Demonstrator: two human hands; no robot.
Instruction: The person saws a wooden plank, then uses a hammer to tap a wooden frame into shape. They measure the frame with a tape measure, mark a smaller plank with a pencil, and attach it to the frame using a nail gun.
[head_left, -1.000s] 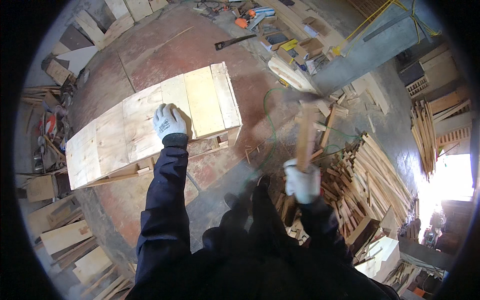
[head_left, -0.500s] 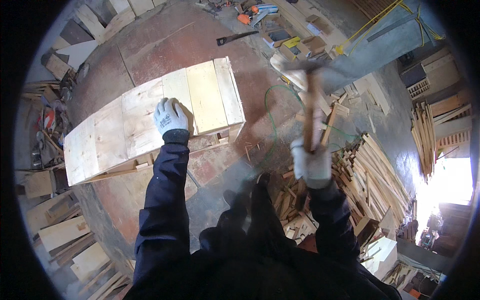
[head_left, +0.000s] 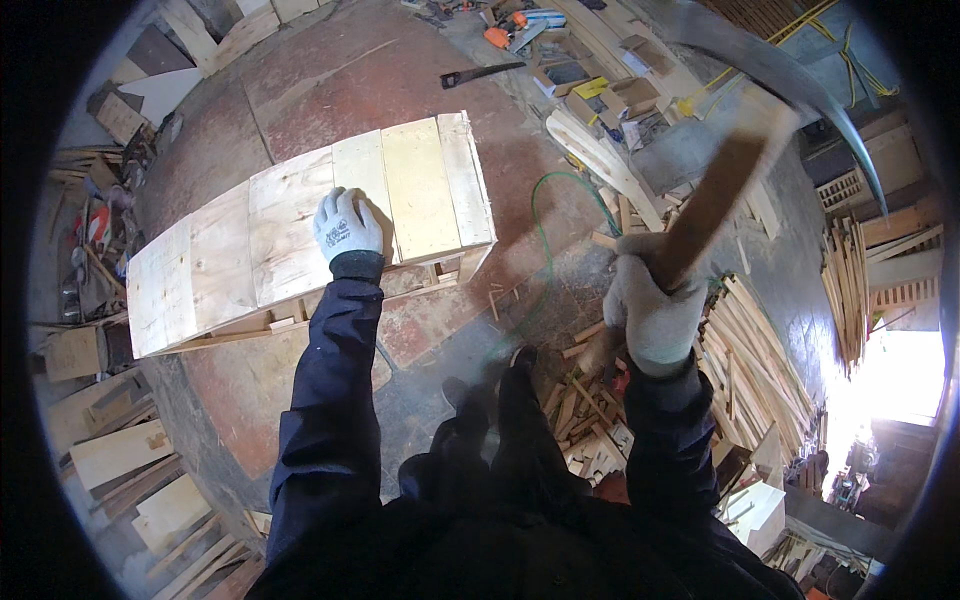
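A long wooden crate (head_left: 290, 220), topped with pale boards, lies on the floor ahead and to the left. On its top rests my left hand (head_left: 347, 228), in a grey-white glove, fingers spread and lying flat near a joint between boards. Raised at the right, my right hand (head_left: 652, 305), gloved too, is wrapped round the wooden handle of a hammer (head_left: 735, 180). Its long, curved metal head is slightly blurred and reaches up toward the upper right, apart from the crate. Open gaps show along the crate's near side.
A handsaw (head_left: 482, 74) lies beyond the crate. Small cardboard boxes (head_left: 630, 95) and tools stand at the far right. A green hose (head_left: 548, 230) curls over the floor. Long wood strips (head_left: 760, 360) and offcuts are piled near my right arm; boards (head_left: 120, 455) lean at the left.
My right hand has swung the hammer upward and closer to me, tilting it to the right. My left hand has stayed flat on the crate.
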